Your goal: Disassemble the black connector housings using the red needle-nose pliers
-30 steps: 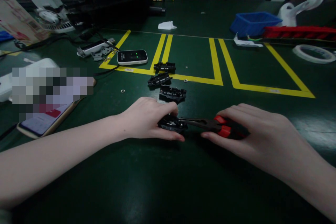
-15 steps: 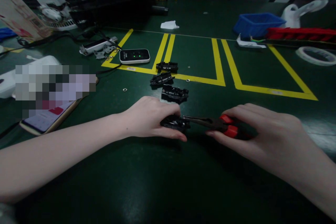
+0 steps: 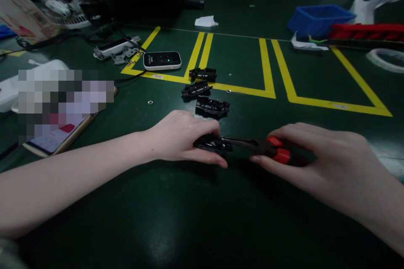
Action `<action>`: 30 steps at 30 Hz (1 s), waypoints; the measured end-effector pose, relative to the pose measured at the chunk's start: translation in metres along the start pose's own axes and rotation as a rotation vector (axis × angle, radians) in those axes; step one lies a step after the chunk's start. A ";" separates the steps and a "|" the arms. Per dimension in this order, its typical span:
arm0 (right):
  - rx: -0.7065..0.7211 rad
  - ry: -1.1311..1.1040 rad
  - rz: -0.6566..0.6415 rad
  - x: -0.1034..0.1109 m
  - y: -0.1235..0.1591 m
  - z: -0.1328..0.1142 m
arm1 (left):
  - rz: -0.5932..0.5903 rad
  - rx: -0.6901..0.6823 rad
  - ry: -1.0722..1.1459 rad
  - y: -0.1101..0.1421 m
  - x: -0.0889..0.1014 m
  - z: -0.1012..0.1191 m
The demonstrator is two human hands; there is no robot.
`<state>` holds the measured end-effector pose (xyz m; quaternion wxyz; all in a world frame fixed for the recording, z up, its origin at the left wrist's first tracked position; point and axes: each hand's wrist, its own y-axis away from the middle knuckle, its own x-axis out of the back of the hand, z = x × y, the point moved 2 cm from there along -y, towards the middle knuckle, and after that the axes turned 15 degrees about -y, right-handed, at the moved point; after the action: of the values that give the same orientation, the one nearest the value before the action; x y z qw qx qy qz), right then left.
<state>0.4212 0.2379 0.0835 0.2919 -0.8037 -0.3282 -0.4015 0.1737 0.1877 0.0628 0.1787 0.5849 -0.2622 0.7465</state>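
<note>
My left hand (image 3: 184, 136) grips a glossy black plastic part (image 3: 213, 143) against the green table, thumb on the near side and fingers on the far side. In my right hand (image 3: 328, 155) is a pair of long-nose pliers (image 3: 261, 146) with red and black handles. The pliers' tips point left and meet the right end of the black part; whether the jaws pinch anything there I cannot tell. Just beyond lie three similar black parts, the nearest (image 3: 212, 106), a middle one (image 3: 196, 89) and the farthest (image 3: 203, 74).
A phone (image 3: 53, 138) lies at left near my forearm. Farther back are a white-edged black device (image 3: 162, 61), metal pieces (image 3: 124, 55), yellow tape outlines (image 3: 339, 106), a blue bin (image 3: 320, 21), a red rack (image 3: 368, 32) and a tape roll (image 3: 386, 59). Small rings (image 3: 150, 102) dot the table.
The view has shifted slightly, so background things sit a little higher. Both hands keep their grips, and the pliers' tips stay at the black part's right end.
</note>
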 end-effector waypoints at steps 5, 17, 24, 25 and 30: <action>0.008 0.030 -0.001 0.003 0.002 -0.002 | -0.015 -0.003 -0.009 0.000 0.000 0.000; 0.022 0.085 -0.011 0.004 -0.001 -0.002 | 0.013 -0.012 -0.017 0.000 -0.001 0.000; 0.005 0.054 -0.019 0.001 0.000 -0.002 | 0.011 -0.031 -0.064 0.001 -0.002 0.001; -0.002 0.047 -0.015 0.000 0.001 -0.002 | 0.018 -0.035 -0.073 0.001 -0.002 0.001; -0.021 0.059 -0.039 -0.002 0.002 0.000 | 0.031 -0.052 -0.050 0.000 -0.001 0.000</action>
<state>0.4215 0.2357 0.0812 0.2853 -0.7880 -0.3308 -0.4338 0.1737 0.1876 0.0614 0.1756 0.5945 -0.2950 0.7271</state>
